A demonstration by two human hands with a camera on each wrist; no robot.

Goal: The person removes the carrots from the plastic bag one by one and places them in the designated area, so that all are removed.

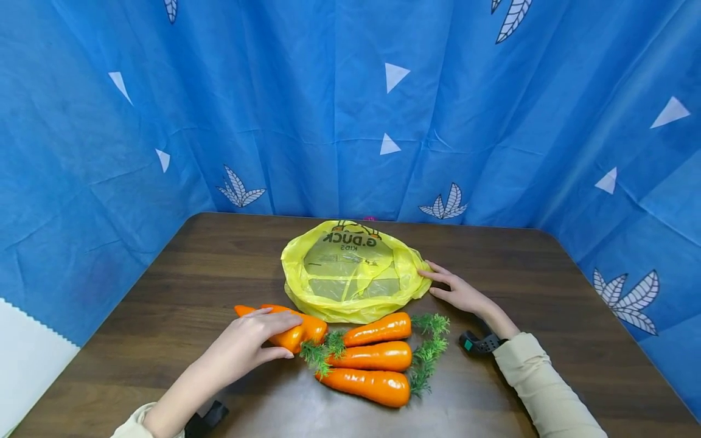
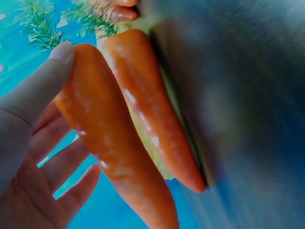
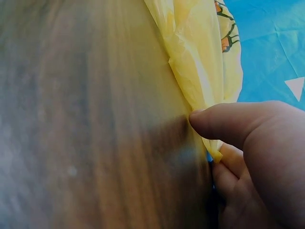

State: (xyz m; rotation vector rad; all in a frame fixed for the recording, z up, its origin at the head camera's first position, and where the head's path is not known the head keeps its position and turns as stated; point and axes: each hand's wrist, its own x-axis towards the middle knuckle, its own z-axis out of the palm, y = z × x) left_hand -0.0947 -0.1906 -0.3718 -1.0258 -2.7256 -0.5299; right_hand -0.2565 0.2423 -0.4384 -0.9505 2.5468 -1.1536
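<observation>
My left hand [image 1: 249,340] holds an orange carrot [image 2: 112,133], its thumb on the thick end and its fingers on the far side. Another carrot [image 2: 150,109] lies right beside that one in the left wrist view. Both have green leafy tops. At the back middle, a yellow plastic bag [image 1: 356,311] lies with its mouth spread wide. My right hand [image 1: 460,293] touches the bag's right edge with its fingers stretched out, the thumb apart from them in the head view. In the right wrist view, the thumb lies against the yellow plastic, and part of the other fingers is hidden.
Three more carrots [image 1: 369,356] lie in a row in front of the bag, their green leaves [image 1: 432,353] to the right. The brown wooden table [image 1: 208,267] ends at a blue curtain [image 1: 296,121] behind and at both sides.
</observation>
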